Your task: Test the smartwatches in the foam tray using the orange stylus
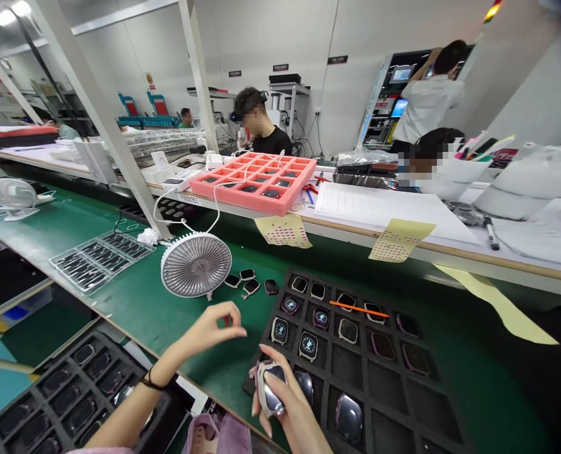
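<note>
While my right hand [275, 403] grips a smartwatch case [270, 391] between thumb and curled fingers, just over the near corner of a black foam tray [432, 403], my left hand [209, 331] hangs to its left with thumb and fingertips drawn together in a pinch; anything between them is too small to tell. A black cord bracelet [152, 382] circles my left wrist. The tray's square compartments hold more watches, some with lit dials, and an orange stick [358, 309] lies across the far rows. Left of the tray, small dark watch pieces [247, 284] sit on the green mat [167, 309], just beside a white desk fan [196, 265]. Another black tray [63, 403] lies near on my left. Far ahead, a pink tray [252, 183] of watches rests on a white bench [384, 208], with a co-worker [261, 120] in a black shirt behind it.
</note>
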The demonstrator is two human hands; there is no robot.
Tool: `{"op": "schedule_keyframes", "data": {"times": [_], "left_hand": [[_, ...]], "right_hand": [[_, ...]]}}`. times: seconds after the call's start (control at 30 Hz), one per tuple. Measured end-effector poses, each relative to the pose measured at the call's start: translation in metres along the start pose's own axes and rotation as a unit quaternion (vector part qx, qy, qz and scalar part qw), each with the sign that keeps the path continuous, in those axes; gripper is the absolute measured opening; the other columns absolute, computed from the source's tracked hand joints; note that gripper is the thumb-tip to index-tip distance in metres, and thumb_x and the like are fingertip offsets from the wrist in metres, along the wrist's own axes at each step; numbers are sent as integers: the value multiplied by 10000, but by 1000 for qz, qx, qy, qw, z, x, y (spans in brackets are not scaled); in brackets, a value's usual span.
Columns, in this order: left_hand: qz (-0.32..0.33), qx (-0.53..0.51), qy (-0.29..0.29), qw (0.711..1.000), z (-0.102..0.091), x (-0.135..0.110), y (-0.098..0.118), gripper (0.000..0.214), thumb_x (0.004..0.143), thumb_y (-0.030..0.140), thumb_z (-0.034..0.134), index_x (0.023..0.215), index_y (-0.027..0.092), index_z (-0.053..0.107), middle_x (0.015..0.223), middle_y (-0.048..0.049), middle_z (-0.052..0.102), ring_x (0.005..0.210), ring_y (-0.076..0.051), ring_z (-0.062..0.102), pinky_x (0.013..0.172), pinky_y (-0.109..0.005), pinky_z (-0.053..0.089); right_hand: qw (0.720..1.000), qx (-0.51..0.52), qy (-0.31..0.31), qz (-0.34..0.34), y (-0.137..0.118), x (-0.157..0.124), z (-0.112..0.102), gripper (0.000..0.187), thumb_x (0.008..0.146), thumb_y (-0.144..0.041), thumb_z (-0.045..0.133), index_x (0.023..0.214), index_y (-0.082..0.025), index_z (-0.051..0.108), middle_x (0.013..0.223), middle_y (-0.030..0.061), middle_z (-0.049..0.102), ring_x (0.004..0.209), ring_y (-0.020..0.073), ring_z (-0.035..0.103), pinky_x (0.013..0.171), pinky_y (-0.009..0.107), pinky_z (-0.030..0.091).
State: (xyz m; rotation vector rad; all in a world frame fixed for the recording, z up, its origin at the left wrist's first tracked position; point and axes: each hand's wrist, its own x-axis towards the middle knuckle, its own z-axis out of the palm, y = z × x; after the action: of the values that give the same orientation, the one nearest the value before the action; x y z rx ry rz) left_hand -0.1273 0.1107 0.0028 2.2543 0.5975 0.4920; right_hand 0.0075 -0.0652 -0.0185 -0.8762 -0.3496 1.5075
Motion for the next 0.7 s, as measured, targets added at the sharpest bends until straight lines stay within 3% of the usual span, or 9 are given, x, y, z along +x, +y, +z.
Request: {"op": "schedule_keyframes", "data": {"times": [0.1, 0.23, 0.37, 0.6, 0.7], "left_hand": [[-99, 135, 61, 984, -10, -3, -30, 245, 878, 400, 496, 877, 178, 599, 885, -43, 604, 705, -160, 567, 645, -263, 433], [-106, 193, 27, 975, 0, -9, -52, 241, 880, 353, 483, 1056, 221, 581, 1068, -53, 575, 778, -164, 595, 685, -269, 458], [-78, 219, 25, 972, 11, -6, -56, 217, 885, 329, 478, 1042, 224, 586, 1063, -46, 567, 832, -170, 589, 719, -261, 462], [-105, 231, 16, 967, 7, 0, -59, 156, 870, 241, 461, 952, 205, 589, 986, -47, 572, 803, -182, 589, 703, -277, 465], [-85, 220, 10, 972, 8, -1, -56, 165, 877, 272, 468, 984, 217, 581, 1009, -42, 562, 825, -178, 583, 726, -273, 463]], "right_hand": [[1000, -4, 12, -21, -6, 1, -4, 579, 753, -435, 671, 1244, -206, 464, 935, 73, 618, 511, 115, 560, 387, 202, 344], [1000, 19, -2, -11, -12, 3, -7, 566, 759, -438, 663, 1240, -201, 481, 893, 82, 636, 523, 141, 575, 388, 214, 351], [1000, 26, -4, -8, -12, 2, -8, 552, 766, -422, 663, 1242, -204, 487, 878, 80, 644, 545, 148, 580, 395, 211, 351], [1000, 23, 5, -13, -12, 4, -10, 544, 762, -428, 661, 1234, -211, 496, 881, 75, 642, 547, 149, 581, 396, 214, 351], [1000, 26, 4, -13, -12, 5, -11, 547, 755, -430, 666, 1228, -211, 497, 878, 73, 641, 544, 151, 583, 391, 213, 351]]}}
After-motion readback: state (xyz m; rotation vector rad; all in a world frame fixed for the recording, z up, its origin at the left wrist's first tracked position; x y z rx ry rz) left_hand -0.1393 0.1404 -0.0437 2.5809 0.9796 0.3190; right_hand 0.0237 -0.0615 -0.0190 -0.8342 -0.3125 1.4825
